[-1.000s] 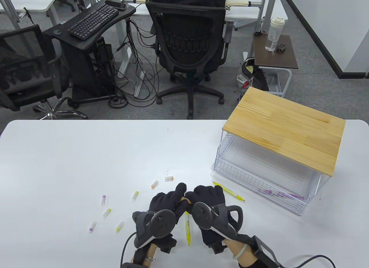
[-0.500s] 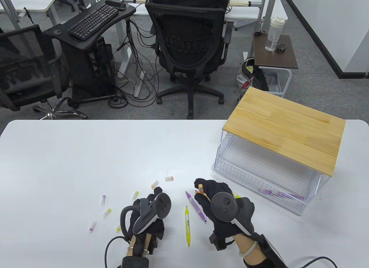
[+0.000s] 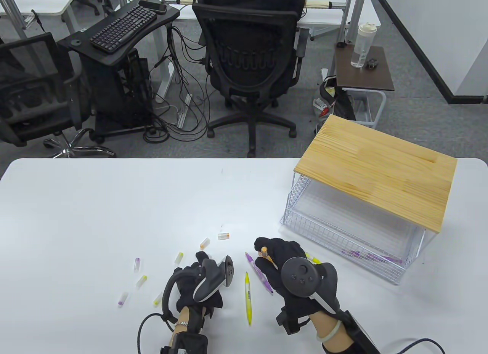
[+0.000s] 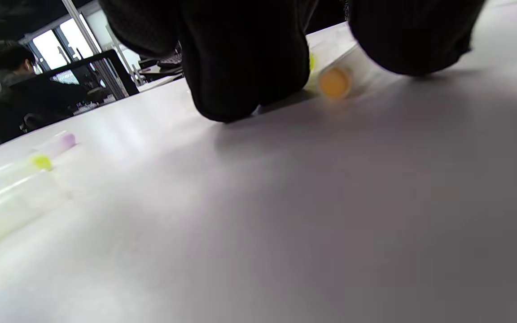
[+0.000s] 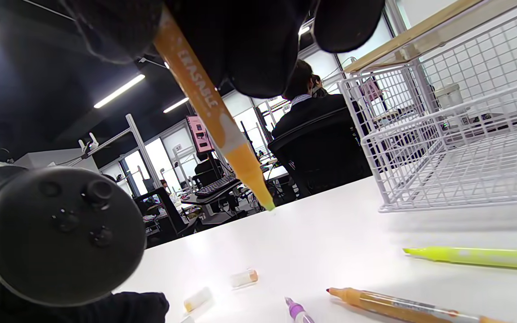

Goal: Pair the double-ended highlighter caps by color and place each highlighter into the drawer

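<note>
My right hand [image 3: 267, 255] grips an orange highlighter [image 3: 264, 250], whose bare tip [image 5: 265, 204] hangs over the table in the right wrist view. My left hand [image 3: 200, 259] lies on its side, its fingertips [image 4: 240, 67] on the table just short of an orange cap [image 4: 334, 82] without holding it. That cap [image 3: 205, 242] and a second orange cap [image 3: 223, 236] lie beyond the hand. Between the hands lie a purple highlighter [image 3: 259, 274] and a yellow highlighter [image 3: 248, 297]. The wire drawer [image 3: 305, 226] stands pulled out at the right with purple highlighters [image 3: 366, 256] in it.
Yellow and purple caps [image 3: 141, 281] are scattered left of my left hand. Another yellow highlighter [image 5: 478, 258] and a second orange one [image 5: 397, 305] lie by my right hand. A wooden top [image 3: 377, 171] covers the drawer frame. An office chair [image 3: 248, 64] stands beyond the table.
The hands have parted. My left hand has moved left towards the caps and rolled onto its side. My right hand has drawn right with the orange highlighter, uncovering the purple one.
</note>
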A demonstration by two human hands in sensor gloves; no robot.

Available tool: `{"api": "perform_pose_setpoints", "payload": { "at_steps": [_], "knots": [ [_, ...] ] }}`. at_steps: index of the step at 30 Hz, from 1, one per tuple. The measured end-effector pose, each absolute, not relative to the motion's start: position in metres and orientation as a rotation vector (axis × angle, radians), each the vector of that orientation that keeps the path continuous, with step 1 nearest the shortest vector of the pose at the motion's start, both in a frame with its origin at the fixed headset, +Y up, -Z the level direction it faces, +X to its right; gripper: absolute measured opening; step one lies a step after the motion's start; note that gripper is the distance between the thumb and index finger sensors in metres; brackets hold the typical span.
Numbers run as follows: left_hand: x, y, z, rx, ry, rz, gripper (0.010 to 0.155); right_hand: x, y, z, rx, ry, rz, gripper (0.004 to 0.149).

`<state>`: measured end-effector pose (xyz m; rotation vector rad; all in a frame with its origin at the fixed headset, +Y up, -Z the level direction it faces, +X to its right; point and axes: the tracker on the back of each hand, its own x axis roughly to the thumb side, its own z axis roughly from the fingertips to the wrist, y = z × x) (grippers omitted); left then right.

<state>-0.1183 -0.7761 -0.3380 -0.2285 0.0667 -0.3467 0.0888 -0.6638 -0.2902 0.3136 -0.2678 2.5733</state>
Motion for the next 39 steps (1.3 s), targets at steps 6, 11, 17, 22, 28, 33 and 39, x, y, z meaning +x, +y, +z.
{"api": "perform_pose_setpoints", "payload": {
  "at_steps": [6, 11, 17, 22, 28, 33, 39],
  "knots": [
    [-0.111, -0.779, -0.336, -0.157, 0.059, -0.398, 0.074, 0.089, -0.664, -0.291, 0.305, -0.263, 2.571, 0.050],
    [-0.107, -0.779, -0.334, -0.135, 0.055, -0.432, 0.072, 0.090, -0.669, -0.295, 0.293, -0.240, 2.588, 0.053],
    [-0.122, -0.767, -0.331, -0.153, 0.049, -0.264, 0.066, 0.094, -0.677, -0.304, 0.239, -0.210, 2.598, 0.078],
    [-0.140, -0.743, -0.326, 0.026, 0.087, 0.026, 0.062, 0.098, -0.683, -0.310, 0.214, -0.199, 2.598, 0.070],
    [-0.169, -0.733, -0.320, 0.189, 0.130, 0.307, 0.062, 0.105, -0.689, -0.318, 0.200, -0.122, 2.534, 0.060],
    [-0.181, -0.734, -0.319, 0.167, 0.081, 0.468, 0.058, 0.110, -0.689, -0.323, 0.253, 0.009, 2.385, 0.050],
    [-0.178, -0.736, -0.321, 0.097, -0.027, 0.611, 0.051, 0.113, -0.693, -0.330, 0.442, 0.262, 2.149, 0.039]
  ]
}}
